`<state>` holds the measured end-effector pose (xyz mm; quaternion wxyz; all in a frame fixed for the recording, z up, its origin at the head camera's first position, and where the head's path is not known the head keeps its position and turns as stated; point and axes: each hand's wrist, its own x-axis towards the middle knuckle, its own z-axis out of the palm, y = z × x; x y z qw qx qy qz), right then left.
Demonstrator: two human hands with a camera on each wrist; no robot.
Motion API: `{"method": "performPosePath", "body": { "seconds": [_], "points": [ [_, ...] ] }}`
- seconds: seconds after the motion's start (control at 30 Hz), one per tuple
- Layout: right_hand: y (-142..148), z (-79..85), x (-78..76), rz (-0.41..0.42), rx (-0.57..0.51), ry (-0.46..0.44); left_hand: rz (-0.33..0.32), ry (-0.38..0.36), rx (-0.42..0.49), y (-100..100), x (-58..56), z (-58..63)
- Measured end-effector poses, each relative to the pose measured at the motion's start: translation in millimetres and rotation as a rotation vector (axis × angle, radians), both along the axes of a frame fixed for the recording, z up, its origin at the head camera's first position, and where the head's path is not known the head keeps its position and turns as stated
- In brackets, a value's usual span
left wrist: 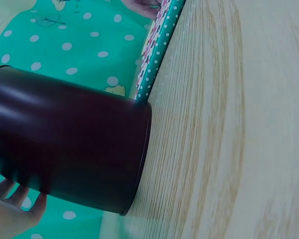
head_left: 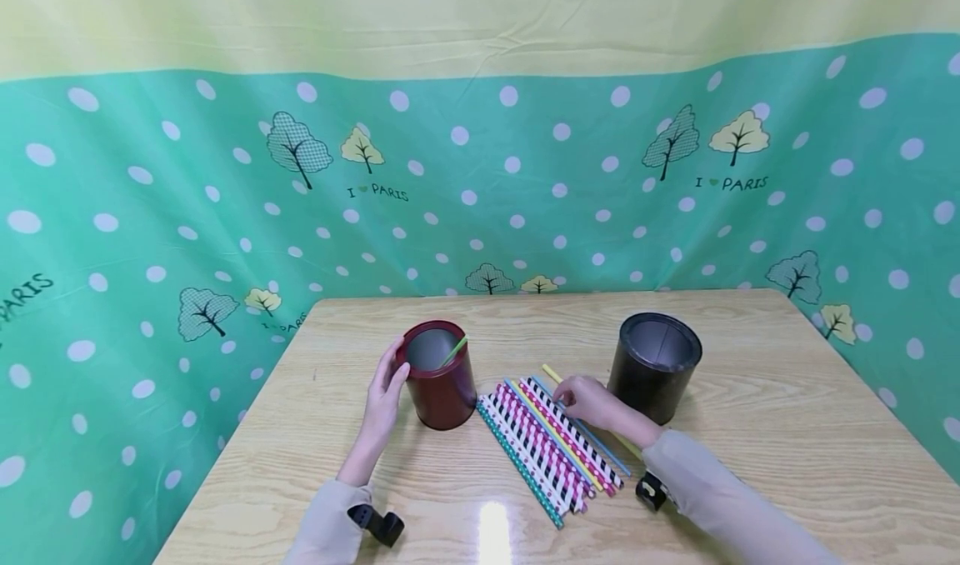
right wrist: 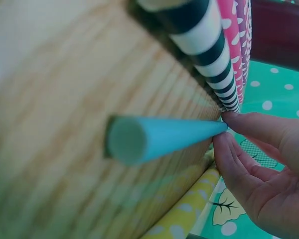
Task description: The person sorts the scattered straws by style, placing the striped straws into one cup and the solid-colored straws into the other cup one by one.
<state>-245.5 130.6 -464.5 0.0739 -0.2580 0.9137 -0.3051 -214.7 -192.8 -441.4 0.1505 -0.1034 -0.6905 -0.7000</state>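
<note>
My left hand (head_left: pixel 383 398) rests against the left side of a dark red canister (head_left: pixel 446 398), thumb near its rim. In the left wrist view, fingertips (left wrist: pixel 39 206) touch the wall of the canister. One green straw (head_left: pixel 454 350) leans inside it, its end above the rim. My right hand (head_left: pixel 588 401) pinches the far end of a light blue straw (right wrist: pixel 179 133) between thumb and fingers. That straw lies on the table between a black-and-white striped straw (right wrist: pixel 214 59) and a yellow dotted straw (right wrist: pixel 192 204).
Several patterned straws (head_left: pixel 536 448) lie side by side on the wooden table (head_left: pixel 787 432), between the canisters. A black canister (head_left: pixel 648 382) stands upright at the right, close to my right wrist. Behind the table hangs a green dotted cloth (head_left: pixel 517 190).
</note>
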Motion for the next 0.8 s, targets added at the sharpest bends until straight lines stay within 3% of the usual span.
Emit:
{"method": "performPosePath", "body": {
  "seconds": [0.33,0.8],
  "points": [
    [0.7,-1.0,-0.3,-0.001,0.002,0.011,0.011,-0.006,-0.008,2.3,2.8,4.2],
    [0.1,9.3,1.6,-0.072,-0.022,-0.069,0.017,-0.002,-0.014,2.1,1.6,1.6]
  ]
}}
